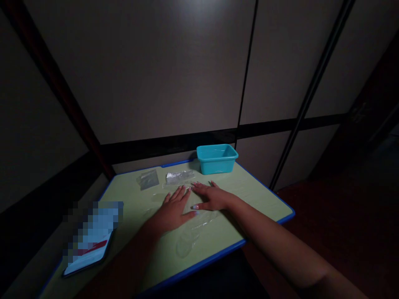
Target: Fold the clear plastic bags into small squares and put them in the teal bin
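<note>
A thin clear plastic sheet, perhaps a bag or a glove (187,241), lies crinkled on the light green table (149,265). My left hand (174,211) presses flat on it, fingers stretched forward and thumb out to the right. Close beside it, my right hand (210,196) also lies flat with its fingers spread, pointing left and away. Both palms hide the middle of the plastic. Beyond my fingertips sit a folded clear plastic piece (180,177) and a greyish plastic packet (149,180).
A turquoise plastic basket (217,166) stands at the table's far right corner. On the left lies a tablet or phone (93,241) with a lit, partly blurred screen. Blue edging (202,265) rims the table, and panelled doors (174,83) rise behind it.
</note>
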Tool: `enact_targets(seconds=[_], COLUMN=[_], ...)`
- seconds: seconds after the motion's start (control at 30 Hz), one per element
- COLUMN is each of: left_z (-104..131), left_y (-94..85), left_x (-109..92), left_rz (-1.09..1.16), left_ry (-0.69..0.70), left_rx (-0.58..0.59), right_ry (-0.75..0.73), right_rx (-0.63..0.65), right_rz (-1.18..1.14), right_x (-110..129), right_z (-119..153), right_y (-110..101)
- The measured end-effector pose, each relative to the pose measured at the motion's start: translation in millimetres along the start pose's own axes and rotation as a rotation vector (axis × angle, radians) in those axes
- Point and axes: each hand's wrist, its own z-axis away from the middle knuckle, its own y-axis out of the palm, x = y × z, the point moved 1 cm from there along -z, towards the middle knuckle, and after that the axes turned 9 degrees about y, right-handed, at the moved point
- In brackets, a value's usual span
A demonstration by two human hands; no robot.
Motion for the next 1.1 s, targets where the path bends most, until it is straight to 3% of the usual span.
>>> enact_targets(seconds=[0.13, 0.57, 0.73, 0.87, 0.97, 1.1], left_z=[-0.1, 2.6, 6.3, 8.9, 9.4, 10.1], left_y=[0.4, -2.2, -6.9, -8.2, -5.6, -4.1], left_x=[3.5, 13.9, 14.8, 19.5, 26.4, 32.3], left_rz=[-0.037, -0.036, -0.085, -0.075, -0.050, -0.059], left_ry=[-0.084, -0.230, -0.259, -0.253, -0.243, -0.219], left_rx=[0.009, -0.045, -0.022, 0.026, 0.024, -0.064], right_ry=[0.021, -0.020, 0.012, 0.014, -0.006, -0.043], right_rx=[0.046, 0.013, 0.010, 0.086, -0.030, -0.218], right_rz=[0.037, 0.087, 0.145, 0.147, 0.101, 0.055], right_x=[1.3, 6.9, 13.0, 15.2, 15.7, 14.7], right_z=[1.3, -4.4, -10.7, -26.0, -40.6, -51.0], right_y=[1.1, 10.7, 13.6, 8.2, 3.5, 4.0])
